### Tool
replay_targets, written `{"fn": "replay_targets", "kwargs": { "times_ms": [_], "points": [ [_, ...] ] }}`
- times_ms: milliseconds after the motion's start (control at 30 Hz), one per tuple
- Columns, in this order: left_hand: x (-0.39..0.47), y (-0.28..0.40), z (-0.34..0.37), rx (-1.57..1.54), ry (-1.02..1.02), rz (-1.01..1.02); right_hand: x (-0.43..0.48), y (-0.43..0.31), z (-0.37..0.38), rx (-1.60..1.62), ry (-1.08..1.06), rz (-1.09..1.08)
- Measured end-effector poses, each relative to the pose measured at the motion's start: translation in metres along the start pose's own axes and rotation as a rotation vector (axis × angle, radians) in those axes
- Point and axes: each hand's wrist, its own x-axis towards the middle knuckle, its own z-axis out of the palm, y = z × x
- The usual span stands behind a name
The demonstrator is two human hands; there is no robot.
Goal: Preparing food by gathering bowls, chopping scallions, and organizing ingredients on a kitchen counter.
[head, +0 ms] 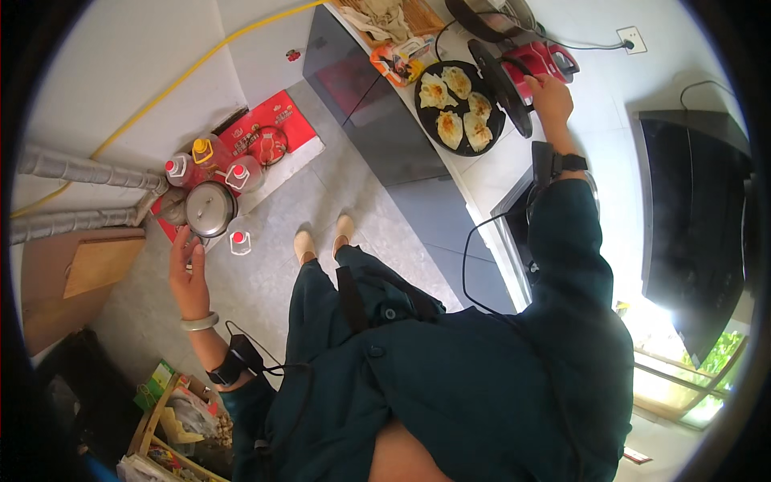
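My right hand (551, 103) is closed around the handle of a dark round lid (501, 90), tilted up at the right side of a black round electric griddle (430, 128). Several flat pieces of food (449, 129) with browned patches lie on the griddle. To the left, over the floor, my left hand (190, 280) is raised with its fingers apart and nothing in it. In the picture its fingertips come near a lidded metal pot (211, 209), but whether they touch it is not clear; the pot stands low down, farther off.
A red appliance (539, 66), a food packet (400, 60) and a wicker tray (421, 18) stand around the griddle on the counter (482, 172). Plastic bottles (247, 175) stand on red cardboard (289, 123) by the wall. A range hood (692, 229) hangs at right; a shelf (147, 422) is lower left.
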Motion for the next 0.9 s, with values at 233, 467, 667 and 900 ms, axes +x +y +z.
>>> {"fn": "replay_targets", "kwargs": {
  "times_ms": [233, 467, 667, 900],
  "points": [
    [-0.003, 0.003, -0.004, 0.002, 0.017, 0.006, 0.012, 0.008, -0.003, -0.019, -0.036, 0.018],
    [-0.003, 0.005, -0.005, -0.027, 0.021, 0.001, 0.002, 0.004, 0.001, 0.01, -0.037, -0.004],
    [-0.002, 0.007, -0.008, -0.032, 0.012, -0.014, -0.017, -0.009, 0.015, 0.099, -0.086, -0.022],
    [0.001, 0.003, -0.015, -0.019, 0.017, -0.016, -0.041, -0.028, 0.024, 0.102, -0.057, -0.076]
  ]
}}
